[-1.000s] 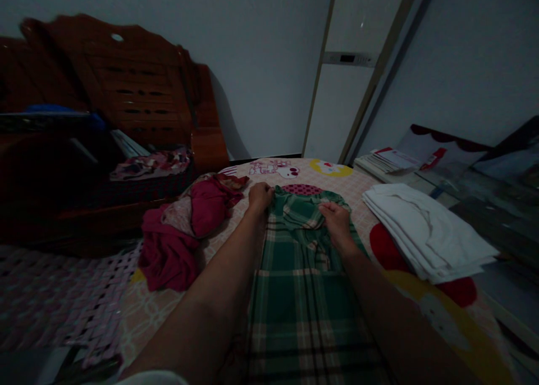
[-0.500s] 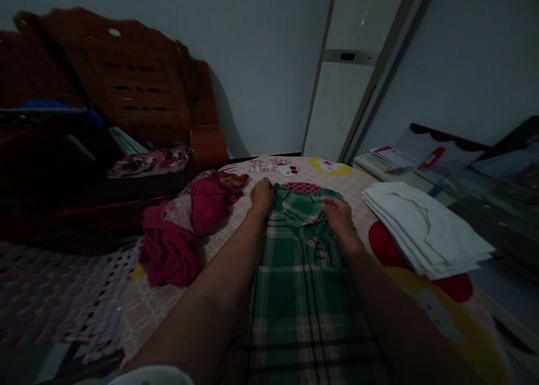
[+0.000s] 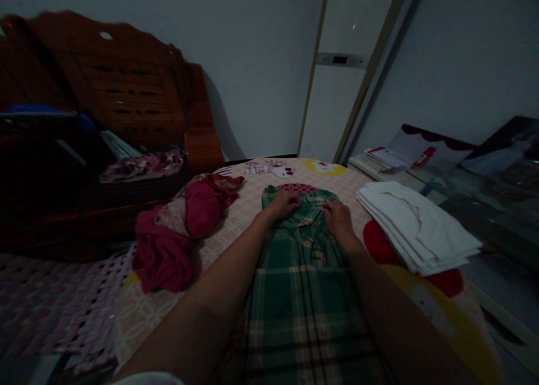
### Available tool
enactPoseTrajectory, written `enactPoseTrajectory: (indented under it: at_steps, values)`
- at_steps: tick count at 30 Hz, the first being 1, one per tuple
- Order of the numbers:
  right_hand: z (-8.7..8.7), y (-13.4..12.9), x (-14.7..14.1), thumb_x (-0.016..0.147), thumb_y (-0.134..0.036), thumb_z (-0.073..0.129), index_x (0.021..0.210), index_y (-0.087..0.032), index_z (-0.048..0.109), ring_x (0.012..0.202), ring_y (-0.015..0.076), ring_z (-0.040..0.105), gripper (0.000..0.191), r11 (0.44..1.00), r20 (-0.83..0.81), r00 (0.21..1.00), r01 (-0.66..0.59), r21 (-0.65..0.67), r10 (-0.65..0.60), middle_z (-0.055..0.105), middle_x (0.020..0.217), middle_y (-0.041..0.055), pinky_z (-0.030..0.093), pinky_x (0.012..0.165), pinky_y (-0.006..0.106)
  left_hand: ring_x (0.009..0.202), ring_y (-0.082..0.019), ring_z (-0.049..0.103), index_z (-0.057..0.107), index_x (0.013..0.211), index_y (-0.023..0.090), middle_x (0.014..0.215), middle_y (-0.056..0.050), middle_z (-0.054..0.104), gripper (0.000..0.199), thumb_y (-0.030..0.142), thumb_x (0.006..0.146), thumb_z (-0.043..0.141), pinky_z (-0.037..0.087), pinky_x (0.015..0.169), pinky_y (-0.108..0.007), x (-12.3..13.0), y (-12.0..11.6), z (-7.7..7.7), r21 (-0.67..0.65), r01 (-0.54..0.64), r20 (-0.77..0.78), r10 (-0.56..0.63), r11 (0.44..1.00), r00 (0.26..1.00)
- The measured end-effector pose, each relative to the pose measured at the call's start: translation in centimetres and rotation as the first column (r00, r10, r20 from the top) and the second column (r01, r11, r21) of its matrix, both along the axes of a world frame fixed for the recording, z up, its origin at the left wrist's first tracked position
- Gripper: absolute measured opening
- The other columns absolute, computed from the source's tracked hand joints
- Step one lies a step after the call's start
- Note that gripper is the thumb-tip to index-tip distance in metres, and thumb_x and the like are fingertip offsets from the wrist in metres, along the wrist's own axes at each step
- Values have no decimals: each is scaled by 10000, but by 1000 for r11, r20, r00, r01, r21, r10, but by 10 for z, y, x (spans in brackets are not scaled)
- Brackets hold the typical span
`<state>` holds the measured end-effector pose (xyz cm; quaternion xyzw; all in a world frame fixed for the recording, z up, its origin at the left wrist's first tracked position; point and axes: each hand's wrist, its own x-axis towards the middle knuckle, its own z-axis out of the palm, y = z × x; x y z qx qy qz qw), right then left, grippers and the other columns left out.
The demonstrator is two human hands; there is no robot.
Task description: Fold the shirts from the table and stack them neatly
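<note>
Plaid cloth [image 3: 301, 287], long axis pointing forward, hands [image 3: 284, 204] [image 3: 339, 219] seemingly pinching far end

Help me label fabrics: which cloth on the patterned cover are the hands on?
The green plaid cloth in the middle: the left hand and right hand touch its far end. No hand touches the crumpled pink cloth or folded white cloth.

We count two hands [image 3: 285, 204] mid-dial, one plaid garment [image 3: 311, 298] at six o'clock! One pink heap [image 3: 204, 210] at eight!
</note>
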<state>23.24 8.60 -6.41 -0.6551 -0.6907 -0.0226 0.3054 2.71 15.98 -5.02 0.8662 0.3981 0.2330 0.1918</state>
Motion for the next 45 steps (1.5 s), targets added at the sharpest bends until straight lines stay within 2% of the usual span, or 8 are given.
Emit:
enactPoseTrajectory:
  at_steps: [9, 14, 18, 21, 25, 30, 37, 45]
  values:
    - [-7, 5, -5, 853, -196, 622, 1016, -132, 717, 1000, 265, 596, 199, 990, 125, 985, -108, -87, 118, 679, 1032, 148, 439, 900, 376, 1194, -224, 596, 620, 1276, 174, 1295, -94, 650, 410, 148, 874, 540, 438, 1048, -342, 12, -13, -1, 117, 96, -185, -73, 989, 980]
    - [-8, 5, -7, 837, -115, 540, 917, -122, 724, 964, 280, 600, 201, 994, 157, 985, -62, -91, 76, 677, 980, 153, 450, 874, 392, 1171, -250, 607, 630, 1249, 169, 1266, -109, 657, 392, 149, 873, 522, 455, 1030, -370, 15, -16, -3, 133, 55, -211, -26, 990, 977]
    - [-10, 9, -7, 826, -55, 456, 1128, -122, 688, 1096, 275, 584, 386, 994, 134, 985, -111, -5, 111, 672, 1158, 153, 433, 979, 402, 1125, -253, 625, 658, 1167, 158, 1194, -106, 683, 334, 140, 860, 527, 473, 1003, -378, 14, -16, -3, 120, 44, -178, -22, 992, 984]
    - [-15, 13, -9, 833, -41, 412, 1266, -106, 617, 1194, 273, 542, 483, 988, 171, 973, -150, -23, 152, 623, 1293, 162, 396, 1043, 409, 1137, -242, 618, 642, 1172, 150, 1193, -98, 680, 365, 99, 824, 546, 465, 1022, -369, 14, -15, -4, 111, 54, -110, -41, 992, 993]
    - [-22, 17, -11, 813, -20, 377, 1326, -68, 559, 1205, 288, 523, 547, 989, 214, 966, -136, -51, 144, 608, 1299, 194, 389, 1035, 423, 1127, -227, 621, 615, 1206, 137, 1211, -100, 668, 466, 44, 751, 583, 470, 1026, -350, 14, -12, -8, 91, 36, -32, -33, 995, 999]
    - [-21, 19, -4, 795, -89, 445, 1204, -83, 647, 1044, 275, 594, 457, 991, 102, 988, -125, 45, 120, 678, 1099, 179, 442, 960, 398, 1166, -236, 603, 598, 1241, 147, 1278, -109, 640, 480, 86, 765, 621, 473, 1032, -384, 8, -5, -17, 73, 51, 0, -51, 996, 999]
    - [-5, 12, 12, 813, -299, 548, 892, -166, 758, 846, 248, 659, 261, 985, -203, 979, 40, 168, -5, 739, 909, 111, 507, 822, 367, 1230, -238, 571, 589, 1285, 162, 1318, -104, 625, 471, 130, 816, 604, 443, 1076, -409, 2, 0, -23, 91, 72, -9, -72, 993, 997]
    - [8, 5, 25, 673, -127, 482, 805, -167, 760, 803, 239, 672, 310, 978, -181, 978, 134, 163, -104, 758, 847, 101, 500, 798, 344, 1262, -232, 545, 592, 1288, 161, 1321, -113, 619, 438, 174, 850, 588, 408, 1105, -408, 1, 1, -24, 106, 75, -51, -70, 992, 996]
